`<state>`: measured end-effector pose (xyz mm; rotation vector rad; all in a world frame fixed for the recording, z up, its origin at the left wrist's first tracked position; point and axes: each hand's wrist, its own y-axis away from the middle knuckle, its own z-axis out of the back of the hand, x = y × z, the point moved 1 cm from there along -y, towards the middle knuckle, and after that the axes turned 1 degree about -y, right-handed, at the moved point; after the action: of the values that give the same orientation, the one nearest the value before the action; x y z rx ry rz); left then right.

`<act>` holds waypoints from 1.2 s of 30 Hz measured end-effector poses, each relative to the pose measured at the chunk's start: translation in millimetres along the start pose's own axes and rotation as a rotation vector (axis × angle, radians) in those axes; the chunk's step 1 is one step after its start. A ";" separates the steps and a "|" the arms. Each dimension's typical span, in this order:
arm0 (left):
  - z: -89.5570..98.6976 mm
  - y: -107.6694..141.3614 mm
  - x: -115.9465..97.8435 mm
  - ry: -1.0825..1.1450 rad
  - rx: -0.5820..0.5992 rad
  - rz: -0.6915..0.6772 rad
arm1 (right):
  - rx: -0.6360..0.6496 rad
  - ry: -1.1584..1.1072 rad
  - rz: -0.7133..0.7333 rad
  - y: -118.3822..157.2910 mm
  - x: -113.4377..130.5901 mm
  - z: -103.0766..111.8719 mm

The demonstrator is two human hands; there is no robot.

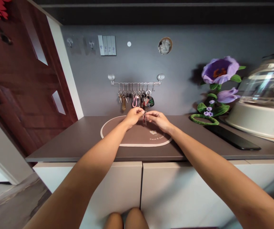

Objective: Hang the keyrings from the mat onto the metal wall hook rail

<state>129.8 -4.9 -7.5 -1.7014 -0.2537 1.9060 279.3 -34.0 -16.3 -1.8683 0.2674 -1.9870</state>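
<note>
Above the oval brown mat (132, 135), my left hand (135, 115) and my right hand (157, 119) meet fingertip to fingertip. Both are pinched on a small bunch of metal keys (144, 119), whose ring is mostly hidden by the fingers. Just behind the hands, a clear rail (137, 83) on two suction cups holds a row of hooks with several key sets. Among them are a brown fob (123, 103), a pink carabiner (134, 101) and a black car key (151, 101).
At the right of the dark counter (79, 140) lie a black phone (233, 137), a purple knitted flower (220, 71) with a green ring base, and a cream appliance (258, 117) with a clear lid. Light switches (107, 45) are on the wall.
</note>
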 end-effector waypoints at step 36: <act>-6.3 -0.3 6.3 0.072 -0.102 0.069 | -0.118 -0.323 0.047 -4.8 16.5 10.2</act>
<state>135.7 -2.8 -13.9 -1.8639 -0.2715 1.9059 288.2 -35.0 1.6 -2.1985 0.3362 -1.6375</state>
